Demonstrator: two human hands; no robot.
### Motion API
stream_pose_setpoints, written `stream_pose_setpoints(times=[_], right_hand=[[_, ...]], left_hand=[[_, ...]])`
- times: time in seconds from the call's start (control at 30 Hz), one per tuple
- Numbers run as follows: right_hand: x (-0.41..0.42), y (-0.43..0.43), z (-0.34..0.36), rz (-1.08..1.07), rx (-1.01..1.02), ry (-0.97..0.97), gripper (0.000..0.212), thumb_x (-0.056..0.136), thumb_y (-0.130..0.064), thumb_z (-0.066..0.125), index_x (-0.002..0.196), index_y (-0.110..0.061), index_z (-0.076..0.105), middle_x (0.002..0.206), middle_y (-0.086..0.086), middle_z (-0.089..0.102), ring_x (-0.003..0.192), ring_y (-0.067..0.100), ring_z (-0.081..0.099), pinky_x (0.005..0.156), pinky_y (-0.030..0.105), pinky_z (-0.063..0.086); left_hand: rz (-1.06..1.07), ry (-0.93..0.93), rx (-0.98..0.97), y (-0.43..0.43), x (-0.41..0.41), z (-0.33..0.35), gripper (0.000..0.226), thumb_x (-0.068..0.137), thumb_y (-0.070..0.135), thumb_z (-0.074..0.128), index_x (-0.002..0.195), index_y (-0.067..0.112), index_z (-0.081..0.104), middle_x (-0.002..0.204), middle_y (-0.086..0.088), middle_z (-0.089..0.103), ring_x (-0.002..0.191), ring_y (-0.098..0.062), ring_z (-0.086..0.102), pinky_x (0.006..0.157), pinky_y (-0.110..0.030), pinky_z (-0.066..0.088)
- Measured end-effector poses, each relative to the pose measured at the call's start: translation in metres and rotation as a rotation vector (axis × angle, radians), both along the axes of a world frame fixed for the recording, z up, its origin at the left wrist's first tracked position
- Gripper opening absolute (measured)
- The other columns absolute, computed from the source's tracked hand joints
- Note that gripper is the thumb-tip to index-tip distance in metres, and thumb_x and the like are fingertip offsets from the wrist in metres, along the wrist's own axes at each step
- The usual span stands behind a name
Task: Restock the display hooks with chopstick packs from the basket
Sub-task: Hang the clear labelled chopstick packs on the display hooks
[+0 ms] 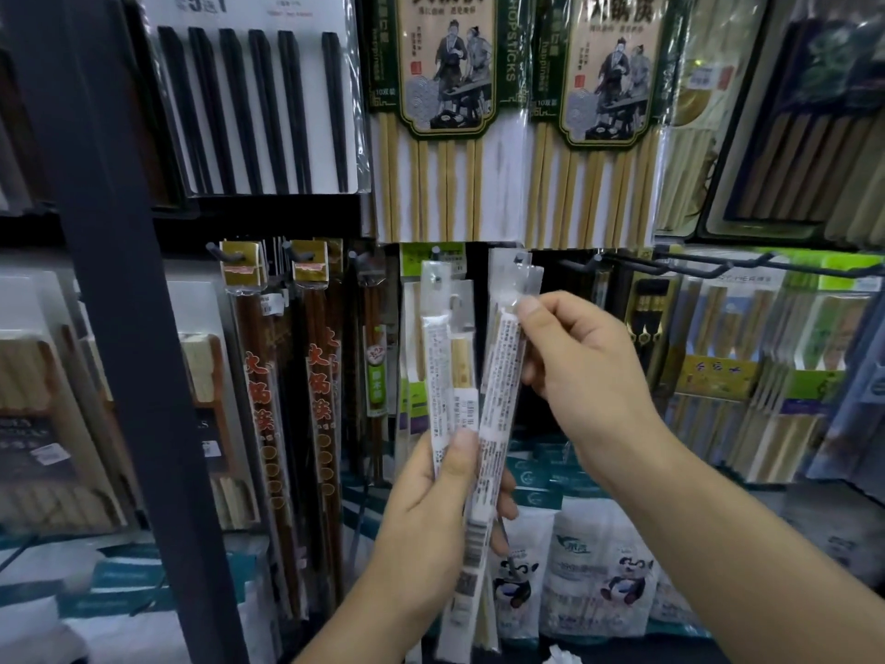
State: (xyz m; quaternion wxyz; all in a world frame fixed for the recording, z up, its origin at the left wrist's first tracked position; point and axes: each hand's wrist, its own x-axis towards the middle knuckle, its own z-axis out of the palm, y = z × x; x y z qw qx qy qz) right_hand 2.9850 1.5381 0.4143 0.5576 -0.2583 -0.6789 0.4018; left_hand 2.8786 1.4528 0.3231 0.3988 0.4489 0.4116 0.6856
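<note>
Holding the long thin chopstick packs (459, 424) near their low ends, my left hand (431, 515) was closed around them, thumb on the front. My right hand (579, 371) pinched the top of one pack, just under its clear tab. An empty hook (718, 268) stuck out to the right of that pinch.

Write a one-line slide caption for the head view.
Left hand grips slim chopstick packs while right hand lifts one toward a hook.
</note>
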Motion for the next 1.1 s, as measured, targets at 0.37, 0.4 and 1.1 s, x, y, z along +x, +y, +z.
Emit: stream_pose_setpoints(times=[0.37, 0.4, 1.1], right_hand=[[-0.004, 0.009, 0.026, -0.084, 0.047, -0.034, 0.042, 0.104, -0.031, 0.054, 0.08, 0.004, 0.054, 0.065, 0.007, 0.042, 0.058, 0.017, 0.037, 0.054, 0.029, 0.035], [-0.005, 0.009, 0.027, -0.089, 0.046, -0.035, 0.042, 0.104, -0.031, 0.054, 0.081, 0.005, 0.053, 0.066, 0.008, 0.042, 0.058, 0.017, 0.037, 0.055, 0.031, 0.036], [0.006, -0.01, 0.006, -0.038, 0.147, -0.11, 0.021, 0.1, -0.026, 0.062, 0.081, -0.023, 0.073, 0.075, -0.004, 0.07, 0.066, 0.007, 0.063, 0.061, 0.021, 0.053]], left_hand=[[0.191, 0.124, 0.004, 0.005, -0.009, 0.002, 0.046, 0.077, 0.073, 0.049, 0.089, 0.034, 0.071, 0.093, 0.01, 0.073, 0.094, -0.008, 0.068, 0.09, -0.037, 0.053], [0.196, 0.136, -0.002, 0.006, -0.01, 0.002, 0.046, 0.078, 0.074, 0.049, 0.091, 0.036, 0.071, 0.099, 0.009, 0.074, 0.099, -0.008, 0.068, 0.092, -0.037, 0.053], [0.153, 0.293, 0.022, 0.004, -0.003, 0.019, 0.026, 0.087, 0.059, 0.053, 0.096, 0.046, 0.074, 0.105, 0.025, 0.074, 0.101, 0.006, 0.068, 0.087, -0.02, 0.05]])
